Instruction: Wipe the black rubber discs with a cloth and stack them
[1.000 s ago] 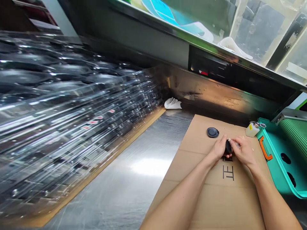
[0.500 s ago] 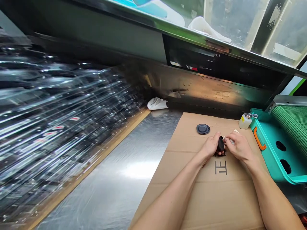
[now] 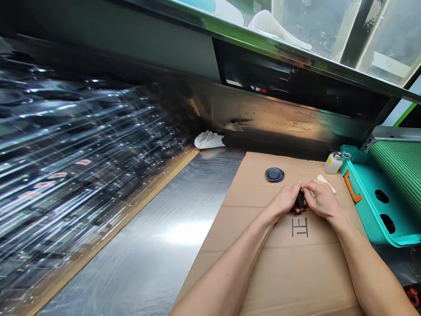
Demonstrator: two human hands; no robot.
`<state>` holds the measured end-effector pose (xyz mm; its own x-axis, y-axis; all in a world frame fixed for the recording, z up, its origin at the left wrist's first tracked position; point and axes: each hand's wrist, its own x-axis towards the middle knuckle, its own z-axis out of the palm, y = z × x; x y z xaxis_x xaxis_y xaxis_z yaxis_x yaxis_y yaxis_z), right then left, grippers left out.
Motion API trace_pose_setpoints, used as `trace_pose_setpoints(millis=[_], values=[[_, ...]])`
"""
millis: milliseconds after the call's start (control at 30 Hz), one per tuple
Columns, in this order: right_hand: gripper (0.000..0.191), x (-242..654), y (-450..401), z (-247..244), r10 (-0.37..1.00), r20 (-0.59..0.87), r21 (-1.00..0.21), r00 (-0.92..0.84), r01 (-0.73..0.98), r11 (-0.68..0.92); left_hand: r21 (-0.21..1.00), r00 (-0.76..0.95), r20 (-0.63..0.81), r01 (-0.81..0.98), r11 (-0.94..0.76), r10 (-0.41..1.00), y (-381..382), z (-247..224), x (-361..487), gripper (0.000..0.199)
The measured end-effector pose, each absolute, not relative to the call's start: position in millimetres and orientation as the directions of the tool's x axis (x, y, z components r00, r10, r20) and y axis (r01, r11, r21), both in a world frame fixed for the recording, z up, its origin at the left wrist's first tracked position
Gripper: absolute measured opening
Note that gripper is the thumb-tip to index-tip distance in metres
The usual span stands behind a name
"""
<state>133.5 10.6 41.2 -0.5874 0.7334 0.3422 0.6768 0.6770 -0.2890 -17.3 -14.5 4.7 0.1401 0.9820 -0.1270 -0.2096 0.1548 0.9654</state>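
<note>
My left hand (image 3: 288,198) is closed around a small black part (image 3: 300,200), thin and roundish, held on edge above the cardboard sheet (image 3: 263,259). My right hand (image 3: 320,199) meets it from the other side, fingers pinched at the part's upper edge. Something small and pale shows at those fingertips, too little of it to name. Beyond my hands a round black plastic piece (image 3: 274,174) with a raised ring lies flat on the cardboard. A cream-coloured flat piece (image 3: 326,183) lies just behind my right hand.
A white bottle with a metal cap (image 3: 333,163) stands at the back right, beside a teal tray (image 3: 365,219) with an orange handle and black parts inside. A green mesh belt (image 3: 399,166) lies beyond. Wrapped plastic trays (image 3: 82,175) fill the left. A white glove (image 3: 209,140) lies behind.
The view has shifted slightly. My hands stay together on the black part, the right fingers now closer against its upper edge. More of the cream piece shows behind my right hand.
</note>
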Motion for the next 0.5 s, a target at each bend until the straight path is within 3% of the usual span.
trace_pose_setpoints(millis=[100,267,500], values=[[0.023,132.1,10.4,39.2,0.754,0.311,-0.267,-0.579,0.708,0.654,0.963,0.115,-0.132,-0.222,0.155,0.984,-14.9,3.7,-16.6,0.059],[0.022,128.2,11.9,33.2,0.729,0.406,-0.288,-0.552,0.68,0.675,0.94,0.09,-0.138,-0.3,0.159,0.986,-15.1,2.5,-17.0,0.055],[0.02,127.0,10.6,31.8,0.755,0.35,-0.279,-0.555,0.708,0.649,0.936,0.082,-0.17,-0.297,0.187,0.982,-16.9,4.6,-16.9,0.053]])
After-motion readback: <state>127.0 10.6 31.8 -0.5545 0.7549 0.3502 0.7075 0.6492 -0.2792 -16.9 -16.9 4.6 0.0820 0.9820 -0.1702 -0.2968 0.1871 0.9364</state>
